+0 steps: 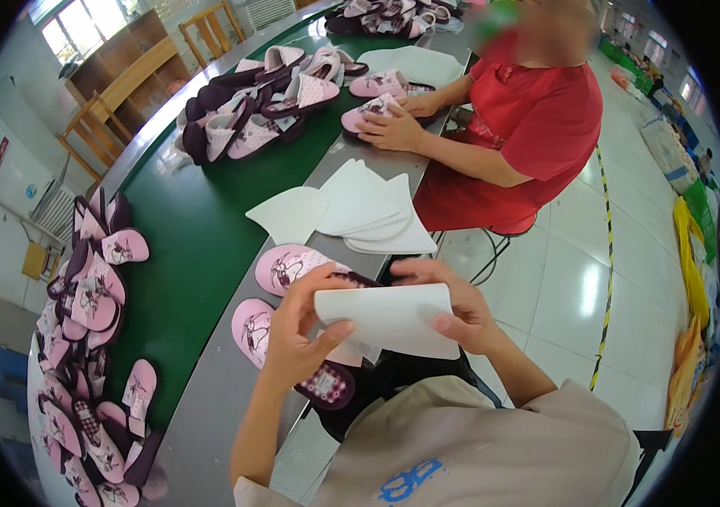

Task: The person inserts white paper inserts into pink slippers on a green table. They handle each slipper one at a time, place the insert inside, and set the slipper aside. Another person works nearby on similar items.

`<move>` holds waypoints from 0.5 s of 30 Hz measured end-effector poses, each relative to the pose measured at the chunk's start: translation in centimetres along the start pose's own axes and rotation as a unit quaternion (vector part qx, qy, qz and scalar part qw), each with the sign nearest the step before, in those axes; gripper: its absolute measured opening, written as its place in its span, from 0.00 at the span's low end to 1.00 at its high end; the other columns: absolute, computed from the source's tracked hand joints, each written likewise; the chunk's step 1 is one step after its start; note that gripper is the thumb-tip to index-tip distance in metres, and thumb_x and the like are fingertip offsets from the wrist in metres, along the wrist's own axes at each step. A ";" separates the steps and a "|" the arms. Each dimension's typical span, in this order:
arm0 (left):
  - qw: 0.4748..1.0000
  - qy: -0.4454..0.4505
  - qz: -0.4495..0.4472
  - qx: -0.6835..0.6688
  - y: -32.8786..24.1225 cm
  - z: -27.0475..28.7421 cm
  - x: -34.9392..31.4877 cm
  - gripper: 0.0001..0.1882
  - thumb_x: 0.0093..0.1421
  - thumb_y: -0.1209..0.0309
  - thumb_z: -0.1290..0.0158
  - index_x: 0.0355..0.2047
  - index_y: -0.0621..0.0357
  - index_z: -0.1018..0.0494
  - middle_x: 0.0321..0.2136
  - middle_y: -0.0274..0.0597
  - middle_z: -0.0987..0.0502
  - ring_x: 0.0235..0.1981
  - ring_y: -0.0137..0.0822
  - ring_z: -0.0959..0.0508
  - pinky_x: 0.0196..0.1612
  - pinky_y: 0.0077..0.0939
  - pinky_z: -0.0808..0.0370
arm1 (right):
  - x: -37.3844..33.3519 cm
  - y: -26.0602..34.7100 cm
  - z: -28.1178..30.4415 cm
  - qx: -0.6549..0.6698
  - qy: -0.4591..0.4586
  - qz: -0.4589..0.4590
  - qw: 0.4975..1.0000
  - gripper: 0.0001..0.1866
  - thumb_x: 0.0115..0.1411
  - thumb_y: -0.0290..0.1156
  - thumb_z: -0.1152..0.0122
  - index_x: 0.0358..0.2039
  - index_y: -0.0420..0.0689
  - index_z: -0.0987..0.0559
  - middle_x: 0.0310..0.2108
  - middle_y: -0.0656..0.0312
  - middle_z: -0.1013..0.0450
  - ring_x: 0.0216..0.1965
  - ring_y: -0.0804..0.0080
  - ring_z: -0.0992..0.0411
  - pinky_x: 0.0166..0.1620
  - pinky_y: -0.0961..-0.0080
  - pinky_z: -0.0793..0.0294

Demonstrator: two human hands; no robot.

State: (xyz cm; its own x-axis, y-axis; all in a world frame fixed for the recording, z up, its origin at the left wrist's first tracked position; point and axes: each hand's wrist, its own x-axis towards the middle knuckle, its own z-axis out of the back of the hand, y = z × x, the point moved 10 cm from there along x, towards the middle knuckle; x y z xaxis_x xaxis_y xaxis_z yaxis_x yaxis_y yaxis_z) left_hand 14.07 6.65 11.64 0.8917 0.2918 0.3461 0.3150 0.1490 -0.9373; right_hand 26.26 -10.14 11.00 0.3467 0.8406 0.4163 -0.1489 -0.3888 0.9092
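Note:
Both my hands hold a white sheet (394, 317), folded or curled over along its upper edge, in front of my body. My left hand (299, 329) grips its left end with the thumb on the near face. At the right end my right hand (466, 313) pinches it, thumb in front and fingers behind. Just beyond my left hand lies a pink slipper (284, 269) with a dark lining. A second pink slipper (252, 328) lies nearer, partly hidden by my left hand and wrist; its dark checked insole (328, 384) shows below.
Several white curved sheets (360, 203) overlap on the grey table edge (208, 414) ahead. Slipper piles lie on the green tabletop, at left (90, 296) and far side (259, 106). A co-worker in red (537, 127) handles a pink slipper (368, 114) at the far right.

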 end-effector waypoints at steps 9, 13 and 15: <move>0.866 0.007 -0.058 0.496 4.0 7.0 5.1 0.23 0.69 0.63 0.46 0.62 0.57 0.26 0.59 0.49 0.22 0.60 0.50 0.24 0.66 0.45 0.34 | 0.3 -2.4 0.9 -0.323 -0.003 -0.066 0.944 0.18 0.60 0.31 0.29 0.46 0.33 0.18 0.57 0.50 0.27 0.54 0.54 0.25 0.53 0.67 0.23; 0.906 0.015 0.050 0.420 13.0 10.5 4.5 0.21 0.74 0.56 0.53 0.59 0.51 0.23 0.59 0.43 0.21 0.63 0.46 0.27 0.68 0.49 0.42 | 1.5 -3.1 -2.0 -0.430 0.005 0.005 0.903 0.18 0.56 0.32 0.27 0.38 0.29 0.20 0.54 0.50 0.29 0.52 0.48 0.28 0.51 0.60 0.23; 0.900 0.011 0.071 0.430 11.5 9.3 5.0 0.21 0.74 0.56 0.52 0.58 0.51 0.22 0.58 0.42 0.22 0.62 0.45 0.27 0.67 0.44 0.39 | 2.1 -4.4 -2.6 -0.460 0.015 0.001 0.888 0.17 0.59 0.34 0.28 0.33 0.29 0.21 0.54 0.48 0.30 0.51 0.48 0.27 0.50 0.59 0.23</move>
State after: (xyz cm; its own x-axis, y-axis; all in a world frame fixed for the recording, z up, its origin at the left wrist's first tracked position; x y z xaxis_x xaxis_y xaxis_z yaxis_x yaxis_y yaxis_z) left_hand 19.16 18.66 2.96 0.9126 0.3476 0.2152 -0.1621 0.7909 -0.5901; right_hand 25.21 -5.67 7.85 0.3231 0.8553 0.4051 -0.8472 0.0707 0.5265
